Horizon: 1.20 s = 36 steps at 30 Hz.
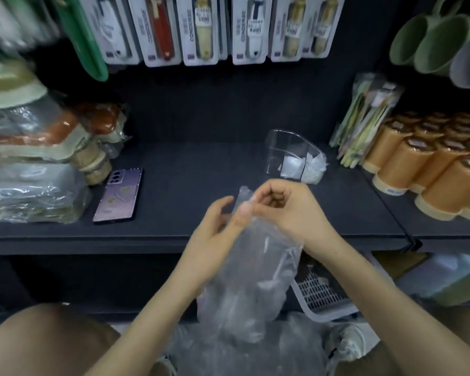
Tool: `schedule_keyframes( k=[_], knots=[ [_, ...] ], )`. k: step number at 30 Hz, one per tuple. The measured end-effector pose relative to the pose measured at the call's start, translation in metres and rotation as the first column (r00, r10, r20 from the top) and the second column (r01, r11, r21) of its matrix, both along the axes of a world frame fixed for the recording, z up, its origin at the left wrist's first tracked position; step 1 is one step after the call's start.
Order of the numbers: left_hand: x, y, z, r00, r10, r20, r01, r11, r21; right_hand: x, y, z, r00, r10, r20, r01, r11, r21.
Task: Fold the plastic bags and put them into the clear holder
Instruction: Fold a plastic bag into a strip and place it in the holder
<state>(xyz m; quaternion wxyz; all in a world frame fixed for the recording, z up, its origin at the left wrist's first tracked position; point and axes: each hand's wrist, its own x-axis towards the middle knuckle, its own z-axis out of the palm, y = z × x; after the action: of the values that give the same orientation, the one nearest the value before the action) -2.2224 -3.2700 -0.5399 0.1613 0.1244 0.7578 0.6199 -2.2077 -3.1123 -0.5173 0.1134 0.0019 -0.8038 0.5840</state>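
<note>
A clear plastic bag (251, 278) hangs in front of the dark shelf, its top pinched between both hands. My right hand (285, 207) grips the bag's upper edge with closed fingers. My left hand (215, 232) holds the same edge from the left, thumb pressed on the plastic. Behind them on the shelf stands the clear holder (285, 150), with folded white bags (301, 166) inside it at the bottom. More loose clear bags (228, 351) lie in a heap below, near my lap.
A purple phone (118, 196) lies on the shelf (201, 164) at left, beside wrapped packages (36, 169). Orange cups (429, 164) stand at right. A white basket (323, 297) sits below the shelf. Carded goods hang above.
</note>
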Motion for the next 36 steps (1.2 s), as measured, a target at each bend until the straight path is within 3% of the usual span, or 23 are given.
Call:
schedule_keyframes(
  k=[5, 8, 10, 13, 19, 28, 33, 36],
  knots=[
    [-0.016, -0.004, 0.001, 0.936, -0.066, 0.346, -0.071, 0.926, 0.371, 0.012, -0.004, -0.002, 0.966, 0.237, 0.108, -0.253, 0.950, 0.181],
    [-0.023, -0.010, -0.002, 0.943, 0.015, 0.332, -0.150, 0.912, 0.382, 0.021, 0.004, 0.003, 0.934, 0.325, 0.145, -0.349, 0.918, 0.188],
    [-0.025, -0.013, -0.002, 0.956, 0.022, 0.292, -0.147, 0.898, 0.414, 0.022, 0.007, 0.003, 0.965, 0.252, 0.068, -0.260, 0.953, 0.159],
    [-0.028, -0.017, 0.001, 0.965, 0.013, 0.261, -0.144, 0.860, 0.490, 0.016, 0.011, 0.001, 0.999, -0.044, -0.009, 0.045, 0.988, 0.147],
    [-0.035, -0.021, 0.006, 0.965, 0.007, 0.264, -0.166, 0.793, 0.587, 0.006, 0.001, -0.002, 0.997, -0.081, 0.019, 0.069, 0.936, 0.346],
    [-0.054, -0.042, 0.007, 0.943, 0.206, 0.259, -0.324, 0.743, 0.586, 0.006, 0.023, 0.006, 0.997, -0.075, -0.015, 0.073, 0.991, -0.116],
    [-0.065, -0.057, 0.009, 0.914, 0.312, 0.259, -0.404, 0.751, 0.523, 0.005, 0.046, 0.013, 0.993, -0.118, 0.017, 0.119, 0.975, -0.185],
    [-0.072, -0.066, 0.015, 0.893, 0.437, 0.104, -0.443, 0.818, 0.368, 0.003, 0.051, 0.017, 0.992, -0.120, 0.026, 0.123, 0.983, -0.137]
  ],
)
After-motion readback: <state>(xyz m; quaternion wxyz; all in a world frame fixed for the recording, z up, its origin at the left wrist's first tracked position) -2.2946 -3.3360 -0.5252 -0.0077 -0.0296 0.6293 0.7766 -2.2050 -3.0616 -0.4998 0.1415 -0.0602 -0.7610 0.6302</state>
